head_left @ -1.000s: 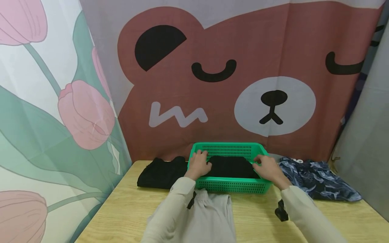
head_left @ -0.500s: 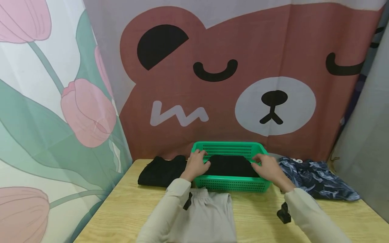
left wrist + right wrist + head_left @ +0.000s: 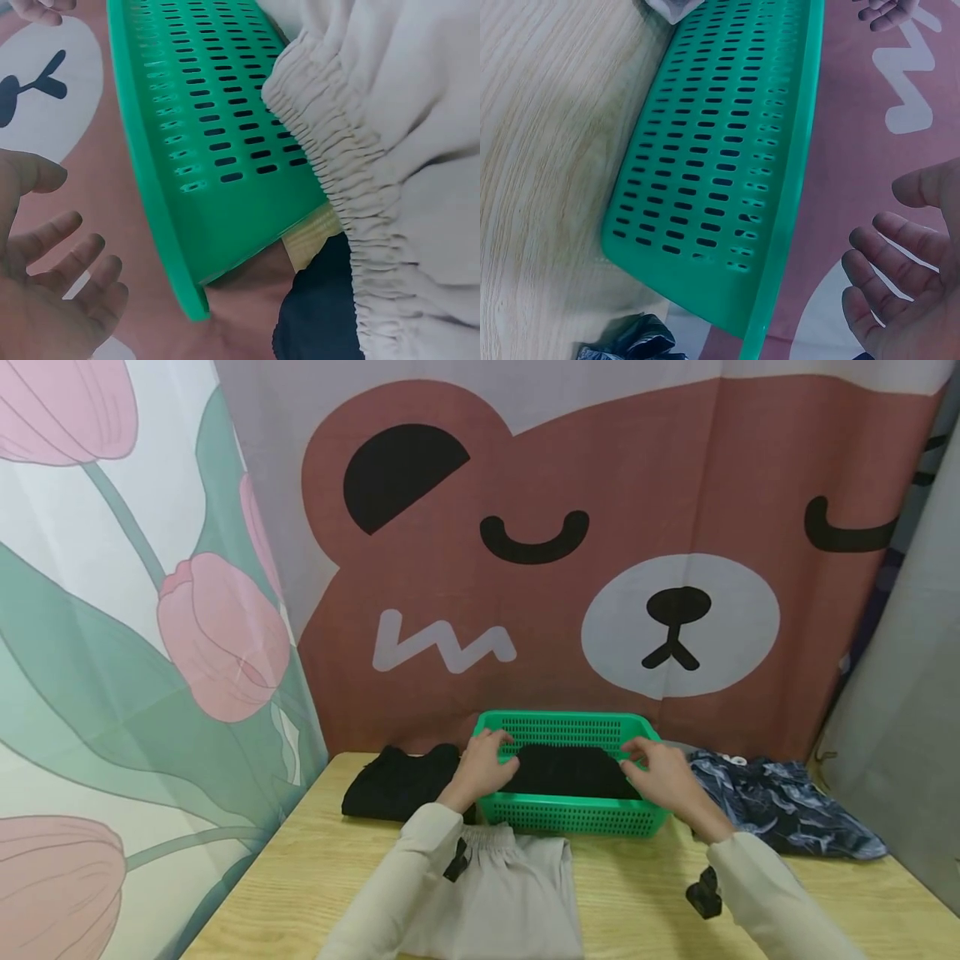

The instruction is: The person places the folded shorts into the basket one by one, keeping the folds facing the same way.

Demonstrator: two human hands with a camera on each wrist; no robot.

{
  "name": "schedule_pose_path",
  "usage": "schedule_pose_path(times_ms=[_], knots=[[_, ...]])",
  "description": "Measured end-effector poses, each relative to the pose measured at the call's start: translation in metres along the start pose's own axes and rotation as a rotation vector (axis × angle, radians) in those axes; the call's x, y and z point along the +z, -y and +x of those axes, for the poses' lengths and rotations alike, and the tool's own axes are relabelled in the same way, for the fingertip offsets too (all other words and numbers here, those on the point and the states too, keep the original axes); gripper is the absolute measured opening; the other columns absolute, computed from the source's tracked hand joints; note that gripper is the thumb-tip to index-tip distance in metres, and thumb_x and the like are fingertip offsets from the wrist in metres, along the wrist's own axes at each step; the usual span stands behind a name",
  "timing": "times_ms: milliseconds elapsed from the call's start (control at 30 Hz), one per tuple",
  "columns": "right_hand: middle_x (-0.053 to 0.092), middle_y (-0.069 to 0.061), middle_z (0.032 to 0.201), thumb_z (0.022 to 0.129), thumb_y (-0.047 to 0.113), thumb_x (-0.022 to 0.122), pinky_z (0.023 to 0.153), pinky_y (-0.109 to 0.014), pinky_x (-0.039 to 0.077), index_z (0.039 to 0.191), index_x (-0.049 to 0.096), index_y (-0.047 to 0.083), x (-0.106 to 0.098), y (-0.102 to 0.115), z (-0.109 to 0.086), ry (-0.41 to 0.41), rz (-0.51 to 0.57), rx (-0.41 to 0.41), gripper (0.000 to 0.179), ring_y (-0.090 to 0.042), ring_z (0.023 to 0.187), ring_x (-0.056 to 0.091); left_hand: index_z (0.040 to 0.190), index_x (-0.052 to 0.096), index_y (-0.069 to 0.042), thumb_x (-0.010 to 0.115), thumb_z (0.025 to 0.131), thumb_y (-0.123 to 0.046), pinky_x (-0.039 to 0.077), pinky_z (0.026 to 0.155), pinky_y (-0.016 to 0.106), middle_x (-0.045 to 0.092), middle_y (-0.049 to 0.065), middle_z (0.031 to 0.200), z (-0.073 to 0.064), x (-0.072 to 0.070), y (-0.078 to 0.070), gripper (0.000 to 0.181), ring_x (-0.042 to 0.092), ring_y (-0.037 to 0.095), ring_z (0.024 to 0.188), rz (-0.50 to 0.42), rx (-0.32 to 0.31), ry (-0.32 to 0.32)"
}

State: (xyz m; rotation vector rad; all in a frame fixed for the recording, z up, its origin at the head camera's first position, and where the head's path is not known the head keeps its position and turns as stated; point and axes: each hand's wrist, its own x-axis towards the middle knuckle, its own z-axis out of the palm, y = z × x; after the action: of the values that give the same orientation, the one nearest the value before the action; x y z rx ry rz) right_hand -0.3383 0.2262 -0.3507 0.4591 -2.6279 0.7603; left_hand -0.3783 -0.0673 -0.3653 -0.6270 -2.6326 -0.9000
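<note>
Two bare hands: left hand (image 3: 480,770) spread, fingers gently bent, at the left end of a rectangular green plastic basket (image 3: 573,817); right hand (image 3: 662,777) likewise spread, at the right end.
Basket walls: smooth and glossy, pierced by rows of short slots.
Basket position: at the back of a pale wood-grain table (image 3: 637,902), mouth upward, long axis running left to right along a brown bear-print fabric backdrop (image 3: 547,618).
Basket contents: matte black folded cloth (image 3: 570,772), lying lengthwise.
Around it: black folded garment (image 3: 397,787) left; crinkled navy-patterned garment (image 3: 787,808) right; light grey garment (image 3: 517,893) in front, its gathered waistband toward the basket.
</note>
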Motion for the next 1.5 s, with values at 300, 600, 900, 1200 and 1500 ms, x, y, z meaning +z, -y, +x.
schedule_pose_path(times_ms=[300,600,900,1200,1500], knots=[[0.067,-0.017,0.104,0.096,0.018,0.059,0.071,-0.048,0.051,0.117,0.063,0.000,-0.003,0.004,-0.004,-0.014,0.019,-0.016,0.028,-0.035,0.091,0.062,0.124,0.060,-0.007,0.059,0.095,-0.019,0.047,0.087,0.044,0.056,0.013,0.121,-0.007,-0.010,0.003,0.031,0.053,0.028,0.111,-0.095,0.013,0.002],[0.068,-0.011,0.102,0.098,0.025,0.057,0.069,-0.045,0.052,0.119,0.064,0.003,-0.013,0.012,-0.008,-0.039,0.110,-0.016,0.031,-0.030,0.091,0.063,0.123,0.060,-0.008,0.060,0.095,-0.019,0.047,0.084,0.046,0.055,0.013,0.118,-0.014,-0.024,0.002,0.030,0.053,0.032,0.104,-0.192,0.005,-0.027],[0.069,-0.012,0.105,0.099,0.030,0.056,0.066,-0.041,0.051,0.128,0.059,0.006,-0.018,0.021,-0.015,-0.066,0.162,-0.026,0.037,-0.029,0.093,0.064,0.124,0.060,-0.007,0.059,0.095,-0.019,0.047,0.084,0.045,0.056,0.012,0.117,-0.024,-0.038,0.002,0.032,0.055,0.034,0.103,-0.220,0.049,-0.050],[0.067,-0.011,0.111,0.100,0.033,0.055,0.071,-0.043,0.050,0.133,0.055,0.010,-0.023,0.032,-0.021,-0.076,0.214,-0.013,0.041,-0.029,0.098,0.062,0.125,0.060,-0.010,0.062,0.094,-0.020,0.048,0.083,0.043,0.056,0.008,0.118,-0.033,-0.045,-0.001,0.033,0.056,0.027,0.099,-0.220,0.034,-0.066],[0.067,-0.013,0.113,0.100,0.028,0.056,0.077,-0.047,0.048,0.137,0.052,0.009,-0.026,0.040,-0.030,-0.089,0.275,-0.027,0.042,-0.030,0.100,0.062,0.124,0.061,-0.012,0.064,0.093,-0.020,0.049,0.083,0.042,0.057,0.006,0.115,-0.046,-0.052,-0.003,0.032,0.057,0.025,0.099,-0.238,0.056,-0.099]])
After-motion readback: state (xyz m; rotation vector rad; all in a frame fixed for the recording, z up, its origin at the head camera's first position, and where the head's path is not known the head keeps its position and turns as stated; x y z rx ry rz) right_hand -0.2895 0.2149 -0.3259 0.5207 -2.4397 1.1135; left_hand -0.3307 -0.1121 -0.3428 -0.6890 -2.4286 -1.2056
